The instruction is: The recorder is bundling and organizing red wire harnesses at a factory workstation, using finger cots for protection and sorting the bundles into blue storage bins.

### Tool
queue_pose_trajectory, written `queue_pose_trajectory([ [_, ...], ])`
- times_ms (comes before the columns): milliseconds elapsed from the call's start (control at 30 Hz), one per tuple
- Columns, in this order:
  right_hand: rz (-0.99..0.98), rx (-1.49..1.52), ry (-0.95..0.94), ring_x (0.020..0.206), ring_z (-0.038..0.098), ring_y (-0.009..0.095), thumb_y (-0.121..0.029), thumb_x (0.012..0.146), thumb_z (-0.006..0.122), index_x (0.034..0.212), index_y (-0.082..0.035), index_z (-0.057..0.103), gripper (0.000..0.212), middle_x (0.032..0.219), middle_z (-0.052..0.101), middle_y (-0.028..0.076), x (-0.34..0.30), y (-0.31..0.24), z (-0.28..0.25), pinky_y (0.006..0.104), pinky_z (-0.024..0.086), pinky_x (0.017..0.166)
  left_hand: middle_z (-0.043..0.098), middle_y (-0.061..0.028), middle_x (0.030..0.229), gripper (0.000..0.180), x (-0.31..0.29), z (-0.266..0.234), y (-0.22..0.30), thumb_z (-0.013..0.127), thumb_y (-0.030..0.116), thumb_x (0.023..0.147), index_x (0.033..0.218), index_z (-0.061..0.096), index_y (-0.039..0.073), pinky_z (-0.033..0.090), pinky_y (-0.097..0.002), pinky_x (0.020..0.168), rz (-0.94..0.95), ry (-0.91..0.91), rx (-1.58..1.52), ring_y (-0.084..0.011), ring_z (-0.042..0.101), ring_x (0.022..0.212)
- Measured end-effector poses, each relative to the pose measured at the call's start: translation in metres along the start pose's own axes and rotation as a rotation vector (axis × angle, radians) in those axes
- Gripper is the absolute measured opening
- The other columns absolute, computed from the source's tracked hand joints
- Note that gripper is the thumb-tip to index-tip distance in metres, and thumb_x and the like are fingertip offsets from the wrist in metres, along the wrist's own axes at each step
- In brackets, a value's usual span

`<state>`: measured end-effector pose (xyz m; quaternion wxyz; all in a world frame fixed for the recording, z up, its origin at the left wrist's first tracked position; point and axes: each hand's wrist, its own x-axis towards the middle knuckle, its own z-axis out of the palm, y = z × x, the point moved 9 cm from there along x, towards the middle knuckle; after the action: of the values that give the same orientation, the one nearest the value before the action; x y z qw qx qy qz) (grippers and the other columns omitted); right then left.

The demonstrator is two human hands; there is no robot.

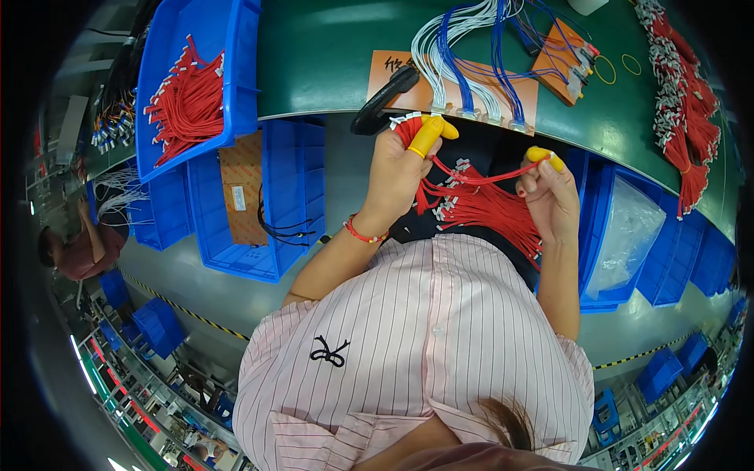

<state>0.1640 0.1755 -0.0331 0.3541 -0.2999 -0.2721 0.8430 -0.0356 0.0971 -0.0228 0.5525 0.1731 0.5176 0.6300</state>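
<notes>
My left hand (pixel 397 169) is closed around a bundle of red wires with small white connectors (pixel 471 206), its thumb in a yellow finger cot pressing the connector ends near the bench edge. My right hand (pixel 550 192), also wearing a yellow finger cot, pinches a single red wire (pixel 491 178) that stretches tight across to the bundle. The rest of the bundle hangs down over my lap between both hands. A red bracelet sits on my left wrist.
The green bench (pixel 330 71) carries a blue bin of red wires (pixel 192 98), an orange board (pixel 397 78) with white and blue wire harnesses (pixel 471 55), a black tool (pixel 385 98) and more red wires (pixel 691 118) at right. Blue bins stand below. Another person (pixel 78 247) works far left.
</notes>
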Motion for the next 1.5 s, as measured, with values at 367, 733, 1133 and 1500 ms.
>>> queue_pose_trajectory([
  [367,-0.114,-0.51,0.072,0.063,0.057,0.01,-0.017,0.097,0.057,0.104,0.005,0.067,0.025,0.082,0.066,0.009,0.007,-0.003,0.032,0.0222,0.048,0.062,0.052,0.0014,0.071,0.024,0.004,0.003,0.0,0.051,0.017,0.099,0.101,0.063,-0.004,0.018,-0.0174,0.041,0.062,0.014,-0.138,0.0013,0.026,0.047],
  [733,-0.158,-0.592,0.144,0.056,0.049,0.006,-0.019,0.097,0.058,0.099,0.006,0.068,0.026,0.073,0.062,0.004,0.014,-0.009,0.032,0.019,0.039,0.052,0.052,0.0008,0.071,0.03,-0.002,-0.007,0.028,0.043,0.017,0.102,0.112,0.063,-0.003,0.018,-0.0196,0.041,-0.047,-0.199,0.128,0.0003,0.024,0.044],
  [1133,-0.152,-0.528,0.178,0.057,0.049,0.006,-0.019,0.095,0.06,0.097,0.007,0.069,0.027,0.07,0.062,0.005,0.013,-0.01,0.032,0.0195,0.039,0.053,0.063,0.0019,0.08,0.029,-0.033,-0.025,0.056,0.045,0.017,0.102,0.112,0.065,-0.001,0.029,-0.0188,0.049,0.176,-0.054,0.384,-0.0002,0.037,0.053],
  [1500,-0.062,-0.138,0.164,0.062,0.053,0.006,-0.021,0.097,0.057,0.1,0.002,0.066,0.025,0.072,0.062,0.003,0.016,0.008,0.028,0.0206,0.041,0.057,0.063,-0.0015,0.09,0.034,-0.016,-0.024,0.029,0.044,0.023,0.103,0.112,0.063,-0.004,0.032,-0.0177,0.057,0.24,-0.104,0.686,-0.0025,0.04,0.063],
])
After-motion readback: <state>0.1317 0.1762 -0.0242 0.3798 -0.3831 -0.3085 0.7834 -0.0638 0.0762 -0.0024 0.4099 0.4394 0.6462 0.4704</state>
